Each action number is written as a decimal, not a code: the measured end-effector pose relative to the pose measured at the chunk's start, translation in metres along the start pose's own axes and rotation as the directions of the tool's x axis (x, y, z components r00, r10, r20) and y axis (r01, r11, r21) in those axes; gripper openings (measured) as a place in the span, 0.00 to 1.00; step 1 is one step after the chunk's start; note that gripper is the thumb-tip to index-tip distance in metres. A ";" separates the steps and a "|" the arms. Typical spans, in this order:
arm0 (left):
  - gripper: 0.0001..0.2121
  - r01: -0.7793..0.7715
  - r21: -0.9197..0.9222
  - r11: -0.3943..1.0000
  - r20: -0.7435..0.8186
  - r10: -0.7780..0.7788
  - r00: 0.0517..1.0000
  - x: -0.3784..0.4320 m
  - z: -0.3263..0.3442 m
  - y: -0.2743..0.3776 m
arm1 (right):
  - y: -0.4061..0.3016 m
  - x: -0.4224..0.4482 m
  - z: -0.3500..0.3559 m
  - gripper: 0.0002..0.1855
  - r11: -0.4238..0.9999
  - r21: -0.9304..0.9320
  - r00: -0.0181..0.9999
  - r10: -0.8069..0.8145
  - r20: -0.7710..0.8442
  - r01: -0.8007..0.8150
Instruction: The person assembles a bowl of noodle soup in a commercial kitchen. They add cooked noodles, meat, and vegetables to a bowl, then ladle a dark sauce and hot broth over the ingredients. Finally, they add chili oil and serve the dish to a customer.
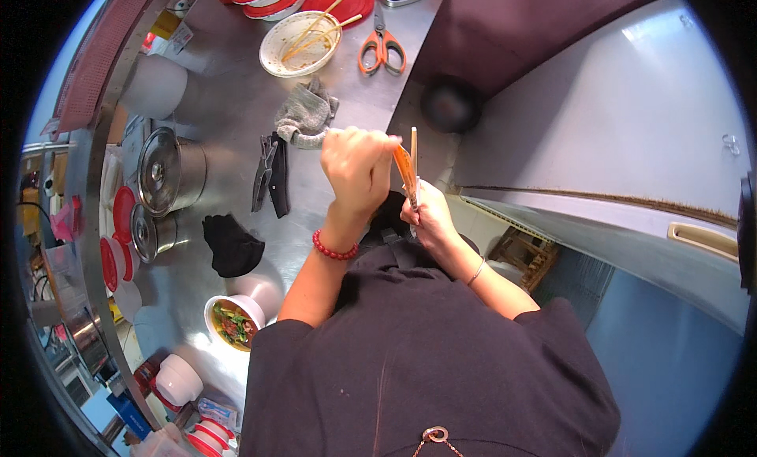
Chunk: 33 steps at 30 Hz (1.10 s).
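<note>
My left hand (358, 170), with a red bead bracelet at its wrist, is raised in a fist before my chest. Its thumb and fingers pinch the upper end of an orange printed wrapper (405, 167). Just to the right, my right hand (432, 215) grips the lower part of that wrapper, along with some white material. A pair of pale wooden chopsticks (414, 143) sticks up out of the right hand's grip, beside the wrapper. The lower ends of the chopsticks are hidden by the fingers.
The steel counter (230, 102) on the left holds a used bowl (300, 43), orange-handled scissors (381, 49), a grey cloth (307, 114), black tongs (272, 173), a black glove (232, 244), lidded pots (171, 170) and a bowl of soup with greens (233, 325). A white chest freezer (603, 114) stands right.
</note>
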<state>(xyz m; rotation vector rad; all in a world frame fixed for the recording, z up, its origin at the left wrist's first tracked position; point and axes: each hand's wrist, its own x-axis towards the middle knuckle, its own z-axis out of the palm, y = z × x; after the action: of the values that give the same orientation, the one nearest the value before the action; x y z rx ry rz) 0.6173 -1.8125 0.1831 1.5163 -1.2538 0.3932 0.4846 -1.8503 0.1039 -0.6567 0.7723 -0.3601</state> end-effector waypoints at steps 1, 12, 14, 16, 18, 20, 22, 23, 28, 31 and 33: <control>0.07 0.039 0.045 0.998 0.018 -0.040 0.999 -0.002 0.001 -0.004 | 0.003 -0.004 -0.003 0.09 1.000 0.008 1.000 -0.012 -0.019 0.012; 0.10 0.368 -0.190 0.910 -0.058 -0.385 0.921 -0.053 0.027 0.010 | 0.004 -0.015 -0.003 0.10 0.645 0.760 0.980 0.191 -0.053 -0.084; 0.11 0.658 -0.238 0.715 0.046 -0.668 0.742 -0.089 0.023 0.012 | -0.016 -0.011 -0.017 0.13 0.775 0.630 0.976 -0.171 0.138 0.047; 0.09 0.696 -0.297 0.654 0.201 -0.670 0.715 -0.094 0.020 0.013 | -0.037 -0.015 0.000 0.13 0.935 0.295 0.979 -0.204 -0.014 0.199; 0.09 0.607 -0.230 0.761 0.306 -0.536 0.787 -0.069 0.020 0.011 | -0.031 -0.005 -0.006 0.11 0.928 0.325 0.980 -0.197 0.015 0.181; 0.06 0.546 -0.250 0.800 0.384 -0.435 0.814 -0.062 0.022 0.004 | -0.023 -0.003 -0.002 0.09 0.978 0.069 0.978 -0.192 -0.076 0.198; 0.15 0.683 -0.515 0.518 0.474 -0.491 0.731 -0.056 0.035 0.002 | -0.021 0.000 0.004 0.09 0.955 -0.129 0.953 -0.280 -0.114 0.265; 0.22 0.650 -0.532 0.542 0.546 -0.367 0.753 -0.046 0.037 0.003 | -0.018 0.005 -0.001 0.08 0.953 -0.156 0.951 -0.282 -0.129 0.261; 0.11 0.626 -0.775 0.089 0.495 -0.531 0.688 -0.017 0.056 -0.004 | -0.018 0.037 -0.023 0.09 0.911 -0.353 0.952 -0.275 -0.133 0.214; 0.12 0.411 -0.881 0.234 0.147 -0.691 0.708 0.037 0.042 -0.026 | -0.012 0.074 -0.070 0.09 0.734 -0.656 0.930 -0.342 -0.136 0.174; 0.15 0.373 -0.825 0.424 -0.070 -0.732 0.678 0.079 0.030 -0.039 | 0.003 0.121 -0.137 0.08 0.643 -0.765 0.893 -0.327 -0.309 -0.030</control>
<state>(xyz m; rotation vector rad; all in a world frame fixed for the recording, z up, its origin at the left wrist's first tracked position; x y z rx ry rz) 0.6707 -1.8825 0.2137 0.9173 -0.3486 -0.2696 0.4643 -1.9677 -0.0346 -1.4900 1.3190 -0.3299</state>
